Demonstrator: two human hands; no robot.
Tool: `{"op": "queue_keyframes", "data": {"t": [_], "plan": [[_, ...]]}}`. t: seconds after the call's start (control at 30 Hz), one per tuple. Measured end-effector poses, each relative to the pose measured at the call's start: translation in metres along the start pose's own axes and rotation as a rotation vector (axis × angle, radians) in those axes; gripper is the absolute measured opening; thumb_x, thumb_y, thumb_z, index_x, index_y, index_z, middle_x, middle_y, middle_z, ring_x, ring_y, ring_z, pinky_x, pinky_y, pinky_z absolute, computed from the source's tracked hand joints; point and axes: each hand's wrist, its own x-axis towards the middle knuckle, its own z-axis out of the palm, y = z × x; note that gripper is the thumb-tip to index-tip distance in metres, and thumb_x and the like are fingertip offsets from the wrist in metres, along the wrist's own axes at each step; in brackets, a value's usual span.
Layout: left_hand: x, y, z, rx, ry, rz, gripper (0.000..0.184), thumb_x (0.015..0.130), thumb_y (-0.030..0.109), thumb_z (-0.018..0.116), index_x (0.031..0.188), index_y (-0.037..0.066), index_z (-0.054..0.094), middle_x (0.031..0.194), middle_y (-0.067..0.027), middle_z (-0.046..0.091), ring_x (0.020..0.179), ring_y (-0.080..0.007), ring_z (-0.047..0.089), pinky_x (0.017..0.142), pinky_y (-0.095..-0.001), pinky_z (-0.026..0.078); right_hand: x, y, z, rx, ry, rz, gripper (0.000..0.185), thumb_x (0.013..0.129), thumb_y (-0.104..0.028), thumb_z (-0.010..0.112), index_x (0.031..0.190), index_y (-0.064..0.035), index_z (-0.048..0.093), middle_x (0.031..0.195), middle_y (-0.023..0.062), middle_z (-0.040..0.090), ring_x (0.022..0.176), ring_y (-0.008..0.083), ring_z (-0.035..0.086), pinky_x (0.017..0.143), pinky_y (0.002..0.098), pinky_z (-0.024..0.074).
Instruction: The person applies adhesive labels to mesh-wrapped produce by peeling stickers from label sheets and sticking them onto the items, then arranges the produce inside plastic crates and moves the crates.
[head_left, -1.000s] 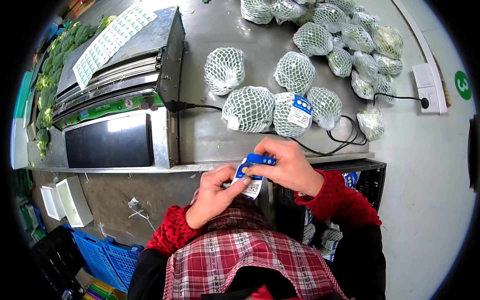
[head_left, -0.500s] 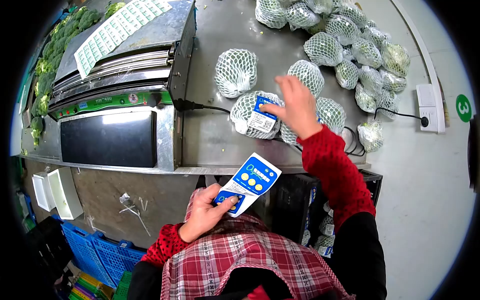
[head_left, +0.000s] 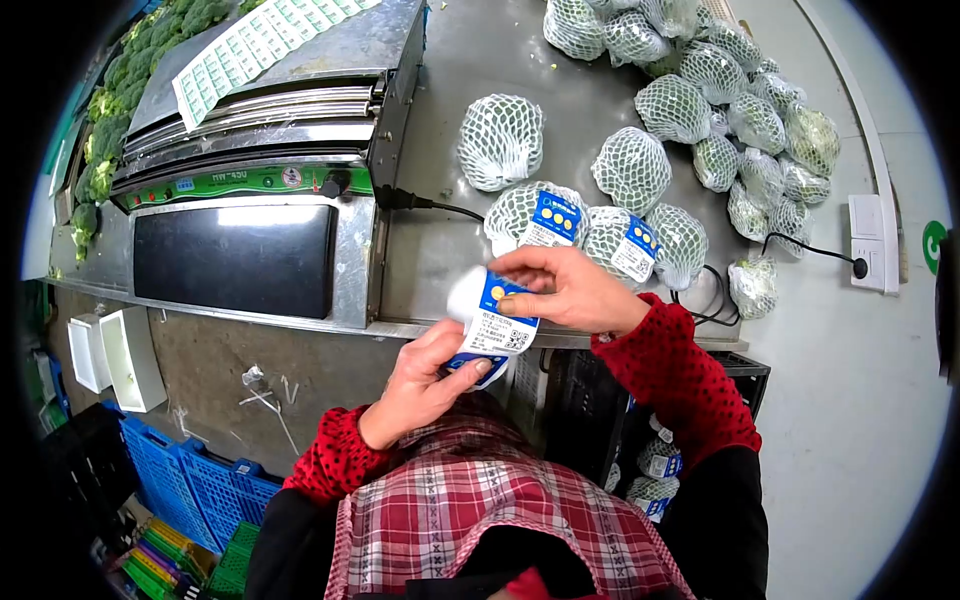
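My left fingers (head_left: 436, 346) grip the labels (head_left: 493, 335) near the table (head_left: 430, 270); my right fingers (head_left: 528, 304) pinch the upper one's side. They look light, floppy, probably tacky underneath: best held by the edges.

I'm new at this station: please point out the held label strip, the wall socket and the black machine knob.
Label strip (head_left: 492, 335): head view, white printed part.
Wall socket (head_left: 868, 250): head view, lower panel.
Black knob (head_left: 336, 183): head view, middle of the knob.
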Motion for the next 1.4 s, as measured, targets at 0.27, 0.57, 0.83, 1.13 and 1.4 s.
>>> {"op": "queue_keyframes", "data": {"t": [0.27,0.57,0.83,1.13,1.4], "plan": [[0.019,0.004,0.005,0.163,0.214,0.19,0.017,0.077,0.003,0.073,0.091,-0.004,0.066,0.12,-0.0171,0.059,0.102,-0.0281,0.062,0.078,-0.034,0.052,-0.002,0.004,0.026,-0.125,0.13,-0.089,0.03,0.072,-0.012,0.083,0.09,0.0033,0.064,0.08,0.0082,0.066,0.074,0.0104,0.061,0.066,0.0253,0.0487],[0.03,-0.017,-0.002,-0.039,0.494,0.133,0.015,0.077,0.007,0.08,0.081,-0.002,0.069,0.072,-0.0057,0.064,0.063,-0.0116,0.057,0.057,-0.0283,0.044,0.045,-0.042,-0.001,-0.098,-0.182,0.131,0.021,0.077,-0.01,0.082,0.089,-0.0013,0.066,0.077,-0.0034,0.063,0.069,0.0019,0.054,0.063,0.0194,0.0441],[0.011,-0.042,0.02,-0.399,0.384,-0.302,0.018,0.082,0.012,0.078,0.08,-0.003,0.068,0.068,-0.0049,0.058,0.061,-0.0085,0.05,0.055,-0.027,0.04,0.161,-0.105,-0.091,-0.511,-0.104,0.122,0.015,0.079,-0.011,0.077,0.084,-0.0018,0.065,0.073,0.0025,0.065,0.064,0.0076,0.059,0.057,0.0252,0.0487],[0.026,-0.039,-0.003,-0.23,0.321,-0.168,0.013,0.084,0.008,0.073,0.084,-0.003,0.067,0.068,-0.0056,0.055,0.06,-0.0124,0.049,0.054,-0.0302,0.038,0.188,-0.046,-0.084,-1.748,0.325,-0.377,0.048,0.074,-0.034,0.079,0.11,-0.0062,0.063,0.119,0.0139,0.06,0.108,0.0313,0.058,0.093,0.0443,0.0449],[0.046,-0.016,-0.012,-0.14,0.308,-0.049,0.021,0.087,0.0,0.064,0.109,-0.001,0.066,0.106,-0.0109,0.063,0.094,-0.0202,0.062,0.08,-0.0307,0.049,0.148,-0.004,-0.072,-1.595,0.4,-0.59,0.056,0.09,-0.043,0.059,0.127,-0.0012,0.057,0.133,0.0182,0.054,0.132,0.0349,0.042,0.112,0.053,0.0273]]}}
